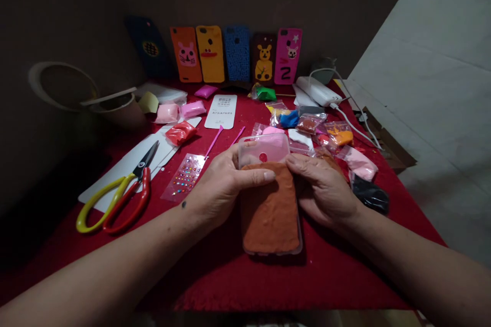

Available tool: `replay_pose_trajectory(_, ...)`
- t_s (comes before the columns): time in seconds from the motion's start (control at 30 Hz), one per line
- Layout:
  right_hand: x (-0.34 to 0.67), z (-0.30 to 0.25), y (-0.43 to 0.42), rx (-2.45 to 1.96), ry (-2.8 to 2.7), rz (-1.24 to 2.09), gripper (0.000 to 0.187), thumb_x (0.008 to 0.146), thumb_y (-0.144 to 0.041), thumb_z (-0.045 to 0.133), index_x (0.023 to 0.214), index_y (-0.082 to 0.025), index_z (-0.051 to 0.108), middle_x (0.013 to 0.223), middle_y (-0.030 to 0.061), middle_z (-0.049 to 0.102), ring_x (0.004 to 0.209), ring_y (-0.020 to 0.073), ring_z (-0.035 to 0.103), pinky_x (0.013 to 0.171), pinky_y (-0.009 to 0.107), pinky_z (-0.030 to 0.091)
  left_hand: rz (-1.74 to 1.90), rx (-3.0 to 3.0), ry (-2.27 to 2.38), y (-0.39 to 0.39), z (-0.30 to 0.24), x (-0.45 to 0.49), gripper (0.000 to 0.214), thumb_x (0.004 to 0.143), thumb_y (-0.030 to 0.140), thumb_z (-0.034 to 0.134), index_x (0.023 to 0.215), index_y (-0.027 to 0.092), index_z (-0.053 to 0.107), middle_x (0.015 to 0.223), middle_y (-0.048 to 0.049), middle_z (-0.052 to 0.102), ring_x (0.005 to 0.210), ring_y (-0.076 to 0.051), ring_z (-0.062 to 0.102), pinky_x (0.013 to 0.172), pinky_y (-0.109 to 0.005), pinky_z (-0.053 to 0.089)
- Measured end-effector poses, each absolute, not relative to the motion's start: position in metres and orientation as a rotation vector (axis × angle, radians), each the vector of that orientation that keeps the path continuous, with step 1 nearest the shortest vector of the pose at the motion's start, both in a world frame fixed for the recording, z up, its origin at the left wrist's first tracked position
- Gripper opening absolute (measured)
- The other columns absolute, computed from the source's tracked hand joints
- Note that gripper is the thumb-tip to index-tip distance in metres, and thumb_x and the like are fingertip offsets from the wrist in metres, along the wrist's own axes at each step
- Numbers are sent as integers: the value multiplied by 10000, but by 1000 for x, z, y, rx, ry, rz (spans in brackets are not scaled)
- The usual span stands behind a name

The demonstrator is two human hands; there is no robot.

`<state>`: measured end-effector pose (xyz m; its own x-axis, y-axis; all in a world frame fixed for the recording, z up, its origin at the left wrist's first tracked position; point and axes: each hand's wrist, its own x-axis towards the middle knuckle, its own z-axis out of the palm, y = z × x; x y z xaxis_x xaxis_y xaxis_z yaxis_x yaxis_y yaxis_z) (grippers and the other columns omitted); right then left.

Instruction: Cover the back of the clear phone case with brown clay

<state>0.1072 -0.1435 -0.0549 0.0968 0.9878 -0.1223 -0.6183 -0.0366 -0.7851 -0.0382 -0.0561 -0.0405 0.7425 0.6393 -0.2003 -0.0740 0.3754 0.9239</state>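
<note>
A clear phone case point(284, 145) is held upright over the table between both hands. Brown-orange clay point(270, 214) lies flat over most of its back, while the top strip with a round hole is bare. My left hand point(220, 181) is closed on the left edge, its thumb lying across the clay and its fingers behind the case. At the right upper edge, the thumb and fingers of my right hand point(324, 186) pinch the rim near the clay's top corner. Behind the case lies a pink clay packet point(273, 132).
Scissors point(126, 189) and a rhinestone sheet point(186, 176) lie left on the red cloth point(215, 281). Clay packets point(339, 135) crowd the right side, near a white power bank point(318, 91) with a cable. Several decorated cases point(237, 53) lean against the back wall. Pink tools point(214, 142) lie mid-table.
</note>
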Motion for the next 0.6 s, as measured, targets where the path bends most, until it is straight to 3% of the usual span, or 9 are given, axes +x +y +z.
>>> replay_pose_trajectory(0.13, 106, -54, -143, -825, -587, 1460, 150, 816, -248, 664, 686, -177, 689, 631, 1, 654, 619, 145, 593, 698, 305, 476, 524, 1104, 674, -59, -37, -36, 673, 633, 170, 818, 1233, 178, 512, 852, -2, 617, 763, -154, 608, 741, -304, 467)
replay_pose_trajectory(0.4, 111, -52, -143, -866, -535, 1549, 164, 736, -262, 748, 660, -145, 662, 651, 1, 659, 613, 110, 586, 637, 245, 443, 681, 1243, 720, -43, -27, -44, 723, 625, 224, 843, 1260, 185, 500, 902, -15, 629, 744, -146, 630, 662, -257, 487)
replay_pose_trajectory(0.47, 112, -51, -144, -884, -542, 1655, 184, 724, -275, 759, 657, -140, 654, 623, 3, 647, 578, 110, 581, 594, 240, 428, 591, 1307, 682, -36, -26, -47, 635, 653, 246, 826, 1217, 189, 539, 839, -11, 645, 658, -140, 626, 595, -249, 472)
replay_pose_trajectory(0.6, 113, -49, -148, -946, -603, 1769, 229, 760, -316, 739, 654, -131, 655, 603, 0, 633, 531, 89, 568, 544, 213, 402, 221, 1341, 678, -33, -26, -50, 239, 719, 343, 761, 833, 157, 664, 692, -33, 659, 520, -119, 574, 468, -214, 378)
